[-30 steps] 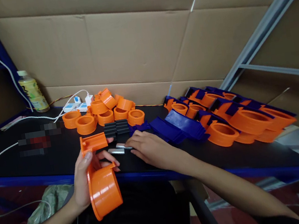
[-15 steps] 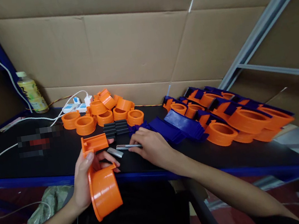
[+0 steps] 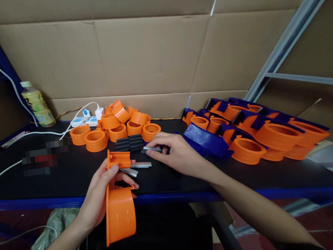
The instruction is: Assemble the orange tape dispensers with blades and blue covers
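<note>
My left hand (image 3: pixel 105 186) is closed around an orange plastic tape dispenser frame (image 3: pixel 121 213), its wide ring hanging downward and its narrow end up. Over the black table top, my right hand (image 3: pixel 173 151) pinches a thin metal strip (image 3: pixel 153 148) between thumb and fingers. Between the two hands lie another metal strip (image 3: pixel 141 165) and a shorter metal piece (image 3: pixel 129 172), partly behind the orange frame. Just behind them sit black ribbed pieces (image 3: pixel 129 143). Blue plastic parts (image 3: pixel 206 139) lie stacked to the right of my right hand, which covers some of the table there.
A pile of orange rings (image 3: pixel 115 120) stands at the back, beside a white power strip (image 3: pixel 86 121) with cables. Several orange-and-blue dispensers (image 3: pixel 268 135) are heaped at the right. A yellow-labelled bottle (image 3: pixel 37 104) stands back left. Cardboard (image 3: pixel 155 51) walls the rear.
My right hand has moved up and slightly right; the strip it touched now lies on the table, and another is in its fingers. My left hand has shifted right with the orange frame.
</note>
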`<act>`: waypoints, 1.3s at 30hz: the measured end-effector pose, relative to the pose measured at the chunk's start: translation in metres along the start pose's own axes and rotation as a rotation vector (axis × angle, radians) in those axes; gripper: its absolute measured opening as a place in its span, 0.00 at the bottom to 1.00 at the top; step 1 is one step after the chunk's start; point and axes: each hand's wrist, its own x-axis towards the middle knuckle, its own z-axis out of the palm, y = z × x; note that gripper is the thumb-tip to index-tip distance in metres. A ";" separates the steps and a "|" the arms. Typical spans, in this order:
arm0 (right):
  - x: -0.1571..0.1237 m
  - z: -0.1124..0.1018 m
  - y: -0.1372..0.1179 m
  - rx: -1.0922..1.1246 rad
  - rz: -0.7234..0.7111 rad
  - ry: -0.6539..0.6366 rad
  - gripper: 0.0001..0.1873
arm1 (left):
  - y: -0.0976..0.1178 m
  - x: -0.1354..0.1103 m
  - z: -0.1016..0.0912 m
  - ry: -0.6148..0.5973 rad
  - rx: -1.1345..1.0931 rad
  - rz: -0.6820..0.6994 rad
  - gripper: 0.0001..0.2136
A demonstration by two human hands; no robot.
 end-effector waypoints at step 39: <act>0.013 0.019 -0.012 -0.149 -0.300 -0.028 0.16 | 0.001 0.003 0.000 -0.018 0.132 -0.041 0.17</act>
